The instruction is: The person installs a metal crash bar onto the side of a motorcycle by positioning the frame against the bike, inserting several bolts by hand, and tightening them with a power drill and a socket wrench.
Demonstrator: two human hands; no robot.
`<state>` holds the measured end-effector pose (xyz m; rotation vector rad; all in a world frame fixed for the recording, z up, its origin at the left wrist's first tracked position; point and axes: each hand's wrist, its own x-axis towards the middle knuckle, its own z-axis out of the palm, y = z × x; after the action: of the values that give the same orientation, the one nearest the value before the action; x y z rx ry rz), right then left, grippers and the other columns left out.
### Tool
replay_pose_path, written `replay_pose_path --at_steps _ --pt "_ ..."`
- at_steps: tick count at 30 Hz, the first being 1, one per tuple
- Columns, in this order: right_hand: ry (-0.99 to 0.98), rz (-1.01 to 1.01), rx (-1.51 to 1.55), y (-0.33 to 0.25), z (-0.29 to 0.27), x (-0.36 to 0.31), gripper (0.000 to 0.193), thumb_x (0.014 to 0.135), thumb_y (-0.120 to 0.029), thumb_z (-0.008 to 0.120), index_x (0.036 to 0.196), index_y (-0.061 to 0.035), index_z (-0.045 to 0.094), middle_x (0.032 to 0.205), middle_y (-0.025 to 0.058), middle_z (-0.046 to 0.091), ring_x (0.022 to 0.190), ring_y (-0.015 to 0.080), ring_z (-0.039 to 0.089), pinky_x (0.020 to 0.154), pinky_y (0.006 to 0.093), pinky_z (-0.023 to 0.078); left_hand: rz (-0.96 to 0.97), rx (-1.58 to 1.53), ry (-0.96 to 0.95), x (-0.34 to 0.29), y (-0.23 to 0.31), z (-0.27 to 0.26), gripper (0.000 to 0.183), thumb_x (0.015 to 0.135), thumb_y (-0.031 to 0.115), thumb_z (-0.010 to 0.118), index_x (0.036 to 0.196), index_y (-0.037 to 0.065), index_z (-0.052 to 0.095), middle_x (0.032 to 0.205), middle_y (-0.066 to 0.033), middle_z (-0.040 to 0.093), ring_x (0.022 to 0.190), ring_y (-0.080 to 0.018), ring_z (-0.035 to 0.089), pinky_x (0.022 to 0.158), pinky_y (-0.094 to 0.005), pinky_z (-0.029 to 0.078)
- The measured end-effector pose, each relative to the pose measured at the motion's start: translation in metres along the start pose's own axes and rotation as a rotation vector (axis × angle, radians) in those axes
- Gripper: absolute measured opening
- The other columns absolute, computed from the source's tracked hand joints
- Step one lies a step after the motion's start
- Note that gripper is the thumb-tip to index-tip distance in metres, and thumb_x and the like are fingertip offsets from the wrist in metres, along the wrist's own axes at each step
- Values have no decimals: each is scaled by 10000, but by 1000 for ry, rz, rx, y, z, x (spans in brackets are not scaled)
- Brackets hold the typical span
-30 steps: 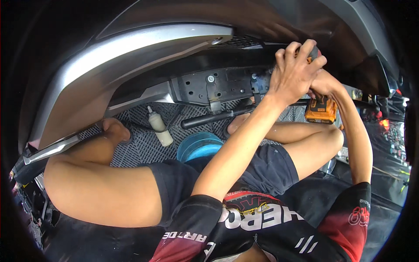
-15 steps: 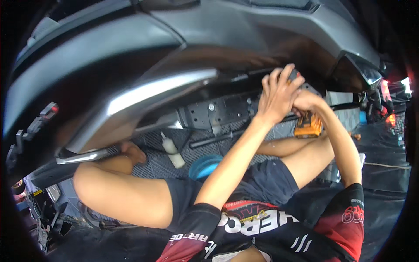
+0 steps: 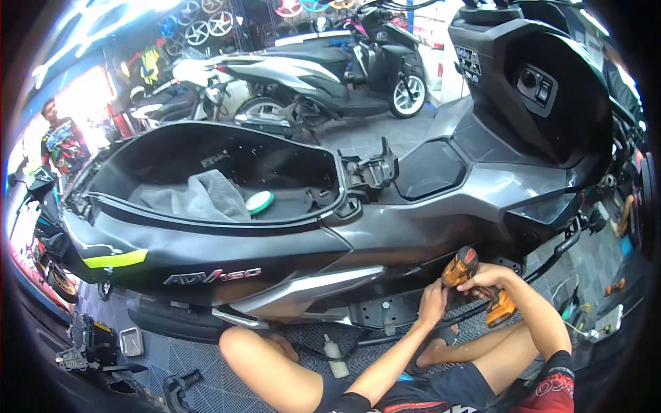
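A cordless drill [image 3: 458,270], orange and black, is gripped by my right hand [image 3: 486,277]. Its orange battery base [image 3: 500,310] sticks out below that hand. My left hand [image 3: 434,303] is closed close to the drill's front end, by the lower side of the scooter; whatever its fingers hold is hidden. The grey and black scooter [image 3: 413,224] stands across in front of me. Under its side panel, a black metal bracket with holes [image 3: 377,314] is exposed, left of my hands.
Inside the scooter's open storage well [image 3: 289,206] lie a grey cloth [image 3: 206,195] and a round green-rimmed pad [image 3: 259,202]. A white squeeze bottle [image 3: 334,354] lies between my legs. Farther off are a metal tray [image 3: 131,341], another scooter [image 3: 289,76] and a person [image 3: 62,141].
The view has lifted, bringing the whole scooter and workshop into sight. My left hand has moved off the drill's top to its front end, uncovering the drill body. The right hand keeps its grip.
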<state>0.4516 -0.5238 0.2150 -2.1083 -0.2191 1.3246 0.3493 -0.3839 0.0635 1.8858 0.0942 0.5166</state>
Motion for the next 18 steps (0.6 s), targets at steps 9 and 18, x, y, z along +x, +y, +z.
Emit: replay_pose_path --at_steps 9,18 --pt "15 -102 44 7 10 -6 273 857 -179 801 1021 -14 658 657 47 631 498 149 587 447 323 486 -52 -181 -76 0 -13 -20 246 960 106 611 1168 -18 648 1020 -293 685 1017 -440 683 811 -454 538" --pt "293 -603 352 23 69 -100 531 844 12 747 1343 -13 565 1173 59 670 1077 190 653 951 344 533 439 -130 56 -2 53 -44 439 778 -60 662 1216 -37 636 1183 -203 673 1112 -417 637 995 -471 514"
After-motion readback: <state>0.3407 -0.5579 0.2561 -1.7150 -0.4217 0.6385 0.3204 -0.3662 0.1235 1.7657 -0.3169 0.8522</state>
